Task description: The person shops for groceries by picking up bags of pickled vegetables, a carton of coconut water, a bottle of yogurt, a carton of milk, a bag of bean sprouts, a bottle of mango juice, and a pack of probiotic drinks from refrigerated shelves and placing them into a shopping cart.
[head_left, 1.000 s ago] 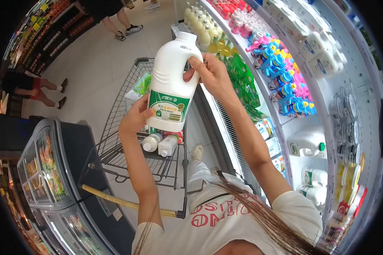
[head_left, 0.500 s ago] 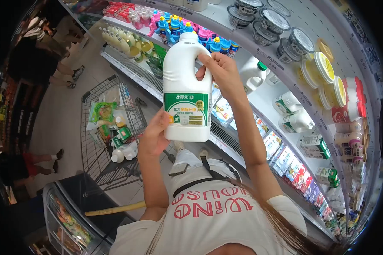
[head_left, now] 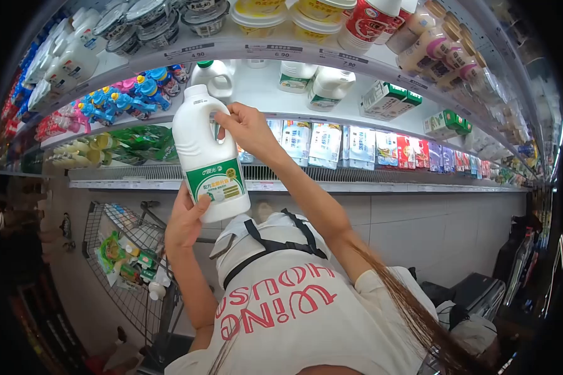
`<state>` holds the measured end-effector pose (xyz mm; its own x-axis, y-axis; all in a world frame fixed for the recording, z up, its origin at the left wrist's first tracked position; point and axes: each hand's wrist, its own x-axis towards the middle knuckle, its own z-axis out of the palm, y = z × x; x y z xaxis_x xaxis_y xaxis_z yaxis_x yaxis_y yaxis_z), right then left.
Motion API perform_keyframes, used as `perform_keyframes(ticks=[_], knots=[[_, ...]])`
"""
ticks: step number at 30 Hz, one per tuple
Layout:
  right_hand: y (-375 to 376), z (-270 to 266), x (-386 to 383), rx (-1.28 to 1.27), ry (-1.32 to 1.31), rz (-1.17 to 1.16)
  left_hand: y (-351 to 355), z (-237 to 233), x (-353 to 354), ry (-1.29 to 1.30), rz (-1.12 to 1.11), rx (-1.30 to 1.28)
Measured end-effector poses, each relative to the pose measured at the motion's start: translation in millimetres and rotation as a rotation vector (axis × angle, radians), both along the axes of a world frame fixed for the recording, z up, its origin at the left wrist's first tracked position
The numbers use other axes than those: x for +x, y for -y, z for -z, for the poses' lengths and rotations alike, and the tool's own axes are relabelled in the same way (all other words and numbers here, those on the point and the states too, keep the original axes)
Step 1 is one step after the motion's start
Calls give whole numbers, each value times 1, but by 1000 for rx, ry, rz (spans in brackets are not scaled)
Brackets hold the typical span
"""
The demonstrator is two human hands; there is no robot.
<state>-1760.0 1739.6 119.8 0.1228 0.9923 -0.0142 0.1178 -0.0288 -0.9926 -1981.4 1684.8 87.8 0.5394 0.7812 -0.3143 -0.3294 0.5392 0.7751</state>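
A large white jug (head_left: 197, 137) with a green and white label is held up before my chest, its top leaning slightly left. My right hand (head_left: 247, 130) has its fingers wrapped round the handle near the top. Lower down, my left hand (head_left: 186, 219) grips the bottom left side, thumb across the label's edge. Just behind the jug, on the shelf, stands another white jug (head_left: 214, 78) with a green cap.
A refrigerated shelf (head_left: 294, 186) spans the front, with milk cartons (head_left: 385, 100), tubs (head_left: 256, 17) and pouches (head_left: 325, 140). At the left is a wire shopping cart (head_left: 116, 294) holding groceries. A black case (head_left: 475, 292) stands at the lower right.
The view has turned to the right, so the shelf now runs across the front and the cart lies farther left. Both hands still hold the jug, now tilted slightly left.
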Motion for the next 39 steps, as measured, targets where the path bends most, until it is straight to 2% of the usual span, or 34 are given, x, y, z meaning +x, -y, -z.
perform_keyframes(ticks=[3, 5, 7, 9, 10, 14, 17, 19, 26, 28, 31, 39], knots=[[27, 21, 26, -22, 129, 162, -11, 34, 30, -82, 130, -68], [37, 39, 40, 39, 185, 258, -24, 61, 58, -129, 231, 99], [40, 53, 56, 178, 501, 363, -39, 59, 90, -329, 278, 257], [37, 66, 74, 265, 753, 468, -65, 89, 119, -377, 250, 462], [39, 55, 77, 243, 808, 512, -80, 105, 134, -379, 260, 500], [18, 51, 106, 231, 789, 549, -123, 110, 183, -364, 287, 615], [-3, 62, 127, 260, 717, 616, -138, 106, 213, -535, 183, 712], [-13, 65, 137, 217, 735, 657, -164, 133, 230, -498, 157, 835], [-44, 78, 158, 194, 750, 661, -181, 121, 251, -580, 155, 768], [-47, 83, 162, 209, 714, 660, -183, 125, 255, -603, 178, 722], [-51, 87, 166, 293, 704, 686, -191, 132, 261, -651, 183, 820], [-50, 89, 166, 202, 780, 721, -194, 148, 270, -601, 208, 768]])
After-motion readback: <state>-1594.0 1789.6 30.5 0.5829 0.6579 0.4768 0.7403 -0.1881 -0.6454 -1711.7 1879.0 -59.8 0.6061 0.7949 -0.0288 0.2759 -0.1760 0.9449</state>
